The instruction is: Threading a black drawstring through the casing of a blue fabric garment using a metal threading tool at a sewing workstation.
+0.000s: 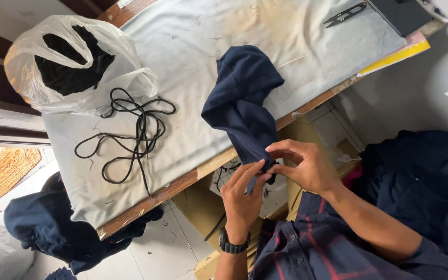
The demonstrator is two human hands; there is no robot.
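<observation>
**Both hands pinch the hem of a navy garment off the table edge**

The left hand (242, 194) and right hand (304, 166) both grip the lower end of the navy garment (245, 101), fingertips closed on the fabric just below the table (193, 124) edge. Its upper part lies bunched on the grey cloth top.

As I judge it, the hanging weight could drag the rest off the edge if the pinch loosens.

Left of it lies a tangled black cord (130, 135), touching a white plastic bag (73, 62) of dark material. Snips (344, 14) rest at the far end, near a yellow sheet (397, 58).
</observation>
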